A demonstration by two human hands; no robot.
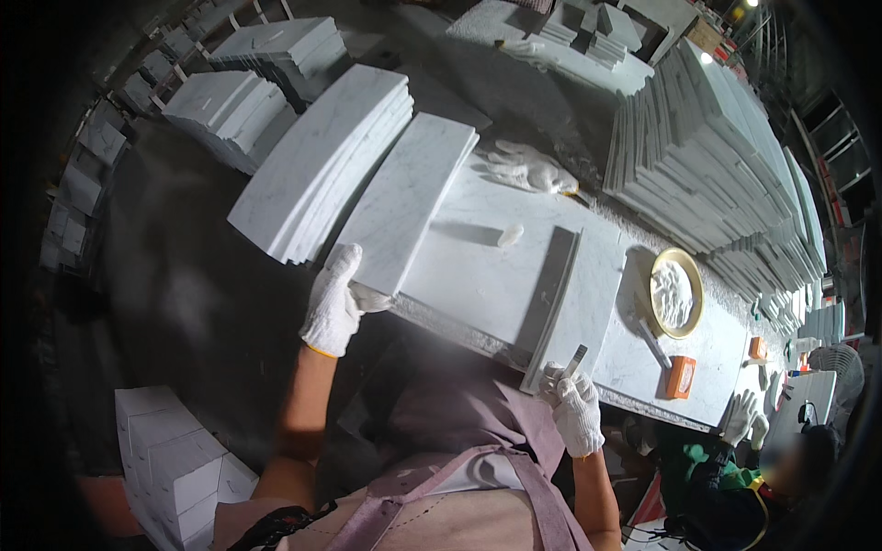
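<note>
My left hand (pixel 333 312), in a white knit glove, grips the near corner of a grey-veined white marble slab (pixel 409 197). Its thumb lies on top and its fingers are at the edge; the slab rests on others at the bench's left end. In my gloved right hand (pixel 577 418) is a short flat metal blade (pixel 576 360), pointing up; its handle is hidden by the fingers. That hand is at the near end of a narrow marble slab (pixel 586 298). Between the hands, a small whitish lump (pixel 510 236) sits on a wide marble slab (pixel 487 275).
A white glove (pixel 528 170) lies at the bench's far side. To the right are a yellow bowl (pixel 698 298) of white material, a putty knife (pixel 655 345) and an orange block (pixel 680 376). Tall slab stacks (pixel 707 156) stand beyond. A co-worker's gloved hands (pixel 742 420) are at the right.
</note>
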